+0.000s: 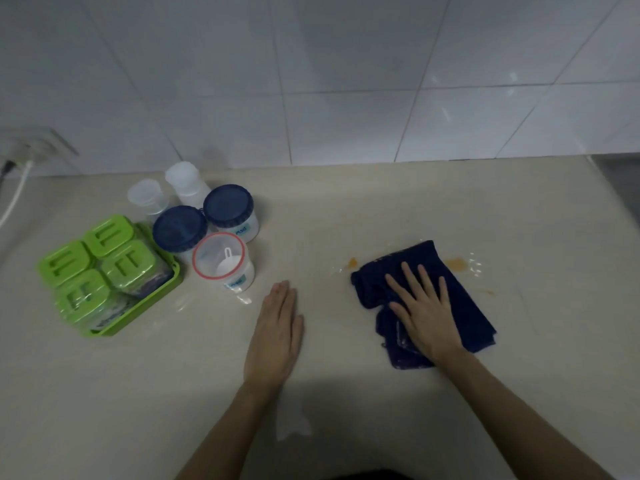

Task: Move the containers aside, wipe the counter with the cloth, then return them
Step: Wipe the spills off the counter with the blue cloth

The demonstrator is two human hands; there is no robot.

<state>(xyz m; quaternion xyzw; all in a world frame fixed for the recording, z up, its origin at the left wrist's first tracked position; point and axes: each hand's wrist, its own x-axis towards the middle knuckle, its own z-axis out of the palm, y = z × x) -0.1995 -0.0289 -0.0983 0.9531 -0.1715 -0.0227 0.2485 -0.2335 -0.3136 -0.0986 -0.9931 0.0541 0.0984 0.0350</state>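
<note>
A dark blue cloth [464, 299] lies crumpled on the beige counter [346, 216] at the right. My right hand [424, 310] presses flat on it, fingers spread. Orange stains [456, 263] and wet patches show just beyond the cloth. My left hand [275, 336] rests flat on the bare counter, holding nothing. The containers stand grouped at the left: two blue-lidded jars [228, 207], a red-rimmed clear jar [221, 259] with a white scoop inside, two clear bottles [149, 199], and a green tray [152, 303] with several green-lidded boxes.
White wall tiles [346, 81] rise behind the counter. A socket with a white cable [15, 199] is at the far left. The counter's right end [609, 188] drops off at the upper right. A wet smear [291, 420] lies between my forearms.
</note>
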